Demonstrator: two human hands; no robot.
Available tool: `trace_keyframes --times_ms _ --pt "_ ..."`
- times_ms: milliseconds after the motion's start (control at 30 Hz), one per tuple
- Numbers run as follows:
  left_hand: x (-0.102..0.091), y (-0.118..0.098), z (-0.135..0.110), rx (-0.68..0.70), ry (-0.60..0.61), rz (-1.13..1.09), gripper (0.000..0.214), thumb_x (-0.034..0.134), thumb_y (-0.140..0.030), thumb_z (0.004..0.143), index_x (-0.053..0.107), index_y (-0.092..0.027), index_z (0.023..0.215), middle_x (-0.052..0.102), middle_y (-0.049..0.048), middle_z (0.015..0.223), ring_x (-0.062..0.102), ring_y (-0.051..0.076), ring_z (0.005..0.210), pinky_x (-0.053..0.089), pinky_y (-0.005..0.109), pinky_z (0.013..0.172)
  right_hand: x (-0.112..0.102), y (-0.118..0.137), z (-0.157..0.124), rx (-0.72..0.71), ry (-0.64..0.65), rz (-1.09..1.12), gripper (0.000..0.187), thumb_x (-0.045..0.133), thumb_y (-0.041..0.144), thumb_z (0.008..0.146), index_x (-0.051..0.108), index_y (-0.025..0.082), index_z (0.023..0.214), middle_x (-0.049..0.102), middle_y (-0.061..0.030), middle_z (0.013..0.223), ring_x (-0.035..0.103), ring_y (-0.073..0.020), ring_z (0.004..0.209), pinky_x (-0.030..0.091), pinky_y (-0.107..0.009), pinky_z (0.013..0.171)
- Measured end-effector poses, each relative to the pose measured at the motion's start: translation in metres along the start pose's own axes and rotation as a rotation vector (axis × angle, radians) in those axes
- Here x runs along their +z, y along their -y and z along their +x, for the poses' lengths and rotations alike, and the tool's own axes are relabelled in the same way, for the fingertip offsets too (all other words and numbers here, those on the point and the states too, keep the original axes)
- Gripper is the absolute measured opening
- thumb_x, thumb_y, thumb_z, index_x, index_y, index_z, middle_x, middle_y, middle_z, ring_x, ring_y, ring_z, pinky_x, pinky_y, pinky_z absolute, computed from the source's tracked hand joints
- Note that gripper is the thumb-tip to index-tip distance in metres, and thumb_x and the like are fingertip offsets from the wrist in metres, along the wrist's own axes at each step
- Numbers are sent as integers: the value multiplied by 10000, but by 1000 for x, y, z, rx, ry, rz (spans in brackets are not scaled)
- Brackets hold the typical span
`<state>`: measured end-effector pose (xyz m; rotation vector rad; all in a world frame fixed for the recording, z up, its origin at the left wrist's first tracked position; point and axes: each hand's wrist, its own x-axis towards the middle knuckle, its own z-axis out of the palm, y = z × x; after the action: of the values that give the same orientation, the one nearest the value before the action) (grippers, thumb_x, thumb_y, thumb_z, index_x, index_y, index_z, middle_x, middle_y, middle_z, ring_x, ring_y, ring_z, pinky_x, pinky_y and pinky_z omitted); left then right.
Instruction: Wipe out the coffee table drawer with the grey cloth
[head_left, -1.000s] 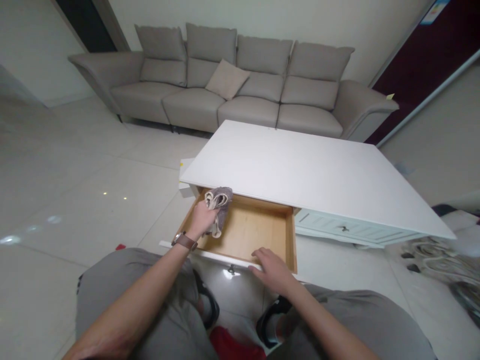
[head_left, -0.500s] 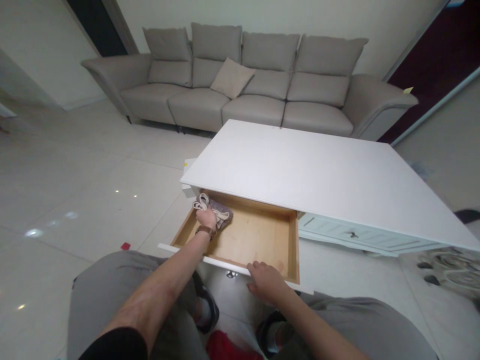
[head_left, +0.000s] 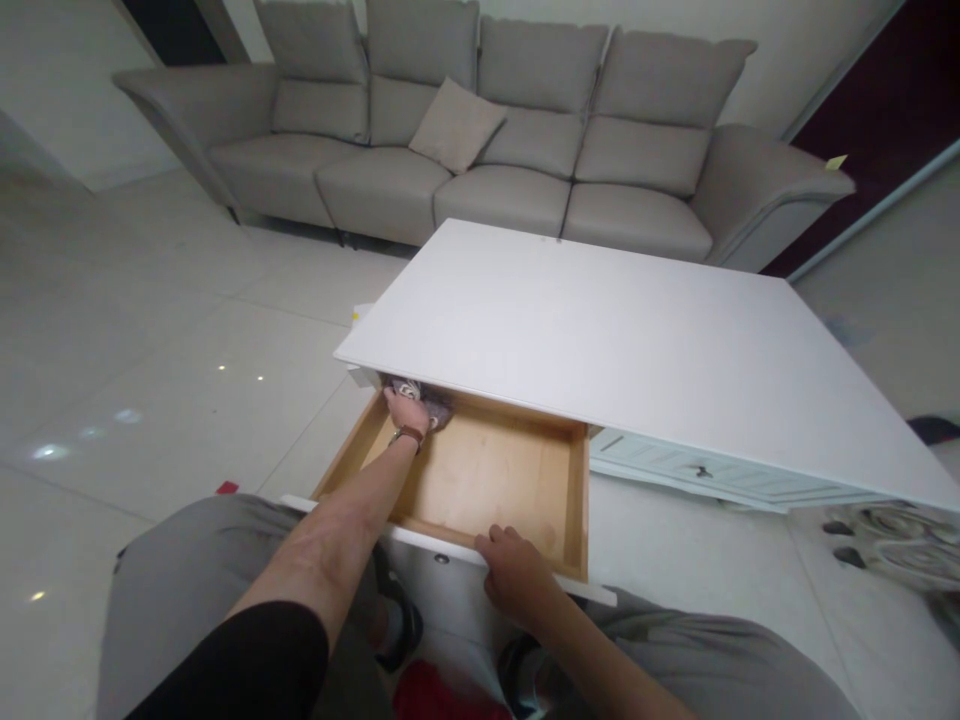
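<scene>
Left hand (head_left: 407, 411) clamps folded grey-purple cloth (head_left: 439, 412) far left inside the white-fronted wooden drawer (head_left: 495, 475); right hand (head_left: 517, 575) clasps its near edge.

A folded purple-grey cloth (head_left: 439, 408), cream-edged, sits at the back left of the open wooden drawer (head_left: 499, 475).

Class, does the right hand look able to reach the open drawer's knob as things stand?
Probably yes: the right hand holds the drawer front beside the knob, with nothing visible between.
</scene>
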<state>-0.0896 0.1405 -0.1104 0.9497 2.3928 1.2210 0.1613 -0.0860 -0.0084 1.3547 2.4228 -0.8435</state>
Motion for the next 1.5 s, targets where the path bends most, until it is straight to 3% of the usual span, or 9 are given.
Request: trace_keyframes --times_ms 233,467,567,767,867,1000,1267,1367,1500 --pt "35 -18 -38 -29 8 1 481 649 -61 737 554 -159 1198 513 163 1314 613 257 1177 469 393 1087 0 7 8 21 30 -26 486 482 59 782 646 196 1218 655 -125 1171 623 -262 1073 513 -374 850" --pt "65 -45 -111 92 252 -25 374 680 -92 749 614 -122 1116 545 190 1220 608 276 1159 444 393 1109 -11 13 13 2 67 -114 304 494 122 884 706 164 1099 691 -142 1088 666 -259 999 525 -361 825" --pt "58 -40 -99 146 248 -53 366 629 -66 770 619 -142 1128 556 173 1229 576 267 1219 410 386 1136 -11 12 13 -13 59 -123 267 516 186 913 706 170 1099 688 -140 1098 660 -269 1017 524 -366 822" --pt "7 -5 -13 30 56 -12 415 573 -43 783 564 -135 1187 549 155 1245 591 249 1185 436 381 1098 -6 3 6 -11 23 -67 289 533 163 871 677 203 1118 666 -109 1120 650 -248 1037 500 -339 827" --pt "-12 6 13 90 51 48 397 614 -62 769 581 -129 1158 557 160 1237 576 277 1201 427 402 1108 -4 -4 2 -12 40 -36 288 535 159 854 671 210 1102 663 -101 1111 652 -233 1037 479 -322 851" --pt "-2 -3 -11 185 95 110 398 640 -77 760 599 -117 1153 552 182 1247 555 302 1220 419 418 1113 -2 -8 -2 33 50 14 352 507 123 841 655 235 1140 679 -86 1097 659 -227 1052 462 -309 851" --pt "63 -56 -127 338 390 -15 379 618 -64 776 653 -126 1149 593 202 1224 565 307 1184 419 438 1099 -3 -6 1 21 55 -7 366 494 110 825 660 238 1125 677 -82 1058 663 -223 1034 456 -298 844" --pt "64 -59 -129 302 380 -89 403 598 -19 758 668 -143 1135 601 194 1256 568 291 1198 417 418 1110 -3 -7 3 7 56 -18 351 500 126 831 662 239 1121 675 -84 1065 660 -223 1034 458 -300 850" --pt "41 -42 -89 284 288 -96 468 567 24 722 656 -152 1146 613 161 1250 557 260 1244 399 397 1148 1 -9 2 0 35 -6 319 483 142 854 668 218 1102 676 -97 1057 659 -227 1023 464 -306 848"
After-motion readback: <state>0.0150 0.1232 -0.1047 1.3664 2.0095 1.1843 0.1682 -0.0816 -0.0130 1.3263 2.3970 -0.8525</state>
